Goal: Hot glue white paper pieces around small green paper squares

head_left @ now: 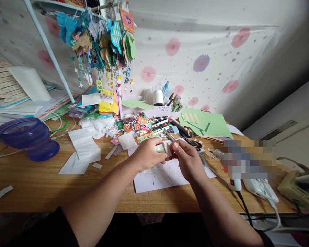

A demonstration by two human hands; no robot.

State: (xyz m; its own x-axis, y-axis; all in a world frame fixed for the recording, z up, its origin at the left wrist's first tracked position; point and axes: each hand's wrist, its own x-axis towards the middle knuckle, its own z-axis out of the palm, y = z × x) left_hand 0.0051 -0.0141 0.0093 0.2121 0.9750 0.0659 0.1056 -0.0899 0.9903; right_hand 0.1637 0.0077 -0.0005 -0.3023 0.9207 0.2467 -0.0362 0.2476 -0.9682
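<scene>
My left hand (pixel 150 154) pinches a small pale green and white paper strip (pixel 163 148) above the desk. At the strip's right end, the thumb and fingers of my right hand (pixel 186 156) are closed on it. Below both hands lies a white sheet (pixel 157 180) sprinkled with tiny scraps. Just beyond my right hand rest black-handled scissors (pixel 195 144), partly hidden by it. A blank white paper square (pixel 127 140) lies to the left of my left hand.
Pens (pixel 159 123) and small colourful cards (pixel 136 127) crowd the desk's middle. Green card (pixel 218 125) lies behind on the right. A blue plastic bowl (pixel 18 132) stands left, near white papers (pixel 84 144). Paper ornaments (pixel 115 37) hang above. A white power strip (pixel 260 190) sits right.
</scene>
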